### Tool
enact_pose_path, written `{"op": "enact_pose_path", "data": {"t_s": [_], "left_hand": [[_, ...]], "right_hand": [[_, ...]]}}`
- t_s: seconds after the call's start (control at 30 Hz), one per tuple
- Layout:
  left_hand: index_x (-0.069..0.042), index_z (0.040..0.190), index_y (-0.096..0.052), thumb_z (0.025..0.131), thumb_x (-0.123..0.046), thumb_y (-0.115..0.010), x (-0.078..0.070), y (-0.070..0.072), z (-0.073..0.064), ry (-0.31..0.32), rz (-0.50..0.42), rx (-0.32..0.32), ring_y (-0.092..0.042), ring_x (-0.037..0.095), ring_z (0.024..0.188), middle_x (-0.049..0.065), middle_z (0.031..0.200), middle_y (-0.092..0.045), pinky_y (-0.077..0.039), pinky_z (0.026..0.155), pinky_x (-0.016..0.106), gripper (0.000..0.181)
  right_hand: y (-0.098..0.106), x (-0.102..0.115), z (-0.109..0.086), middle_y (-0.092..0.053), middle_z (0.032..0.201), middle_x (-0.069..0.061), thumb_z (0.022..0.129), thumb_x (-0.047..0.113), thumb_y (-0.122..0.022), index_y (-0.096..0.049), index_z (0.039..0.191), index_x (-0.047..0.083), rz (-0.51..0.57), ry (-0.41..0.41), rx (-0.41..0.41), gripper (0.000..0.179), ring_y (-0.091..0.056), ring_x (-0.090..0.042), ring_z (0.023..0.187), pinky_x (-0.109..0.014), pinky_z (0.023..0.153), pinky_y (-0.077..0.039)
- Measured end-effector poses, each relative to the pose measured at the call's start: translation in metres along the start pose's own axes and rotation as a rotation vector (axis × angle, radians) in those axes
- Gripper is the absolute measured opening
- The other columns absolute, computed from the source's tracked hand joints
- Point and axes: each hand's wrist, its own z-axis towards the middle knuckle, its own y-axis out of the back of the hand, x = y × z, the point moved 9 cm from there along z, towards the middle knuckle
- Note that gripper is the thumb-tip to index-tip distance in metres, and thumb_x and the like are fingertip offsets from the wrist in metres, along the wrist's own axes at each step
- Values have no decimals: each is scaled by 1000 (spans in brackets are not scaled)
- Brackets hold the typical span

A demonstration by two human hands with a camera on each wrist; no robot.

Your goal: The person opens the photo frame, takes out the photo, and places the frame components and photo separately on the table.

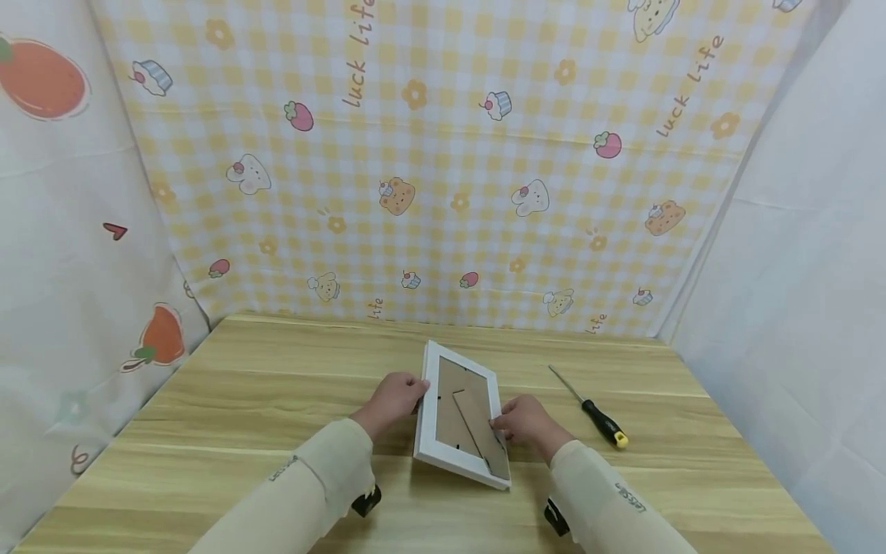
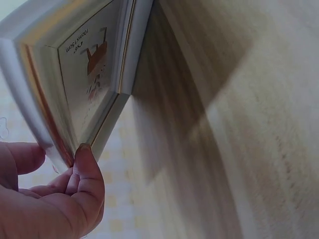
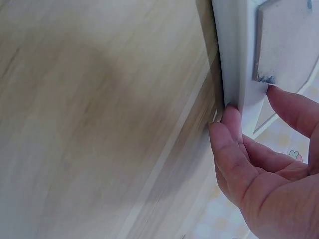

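A white picture frame (image 1: 450, 427) is held tilted over the wooden table, its brown backing board (image 1: 453, 369) toward the head camera. A stand leg lies slantwise across that board. My left hand (image 1: 393, 400) grips the frame's left edge between thumb and fingers. On the opposite edge, my right hand (image 1: 524, 420) pinches the border, thumb on the back side and fingers round the outer edge, as the right wrist view shows. From the left wrist, the frame's front comes into sight, with a printed insert (image 2: 92, 64) reading a 10cm x 15cm size.
A screwdriver (image 1: 601, 419) with a black and yellow handle lies on the table (image 1: 291, 369), right of the frame. Behind the table hangs a yellow checked cloth (image 1: 429, 154). White cloths (image 1: 817, 254) hang at both sides. Each wrist carries a small black device.
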Motion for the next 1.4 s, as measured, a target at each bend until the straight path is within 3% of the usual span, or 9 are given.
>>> {"op": "enact_pose_path", "data": {"t_s": [0.23,0.47,0.67,0.97,1.2,1.4], "left_hand": [[-12,60,-42,99,-15,-49,15,-7,4,24,-24,8,-37,12,56,-2,59,-41,-31,51,24,40],[-12,62,-42,99,-12,-48,18,-9,3,17,-25,-10,-36,12,56,-2,60,-39,-31,50,23,37],[-11,62,-41,99,-11,-45,18,-10,3,0,49,-22,-41,14,60,0,63,-41,-34,54,25,36],[-5,70,-52,98,-10,-44,19,-13,5,9,139,-12,-45,17,65,4,68,-47,-37,57,27,30],[-7,65,-48,96,-8,-44,18,-13,5,-21,221,0,-44,17,61,3,64,-45,-37,55,27,31],[-9,62,-44,95,-8,-45,22,-15,7,-8,238,24,-45,17,60,3,64,-46,-37,54,27,32]], "right_hand": [[3,-4,2,-60,69,-3,80,3,-72,-69,88,-7,-25,20,-31,14,-54,-15,62,-23,55,-44],[4,-3,1,-57,64,-1,78,3,-73,-71,85,-5,-41,33,-48,11,-51,-14,60,-22,53,-40],[4,-1,2,-58,65,0,78,2,-72,-70,84,-5,-46,48,-48,9,-50,-13,61,-22,54,-40],[4,-4,7,-51,60,2,78,4,-73,-68,77,0,-71,47,-45,7,-46,-12,58,-22,53,-36],[4,-5,9,-54,65,0,78,5,-74,-70,82,-1,-69,30,-38,9,-48,-13,63,-23,56,-37],[5,-3,7,-57,69,0,77,4,-74,-70,83,-3,-80,42,-41,10,-49,-14,66,-24,58,-37]]}}
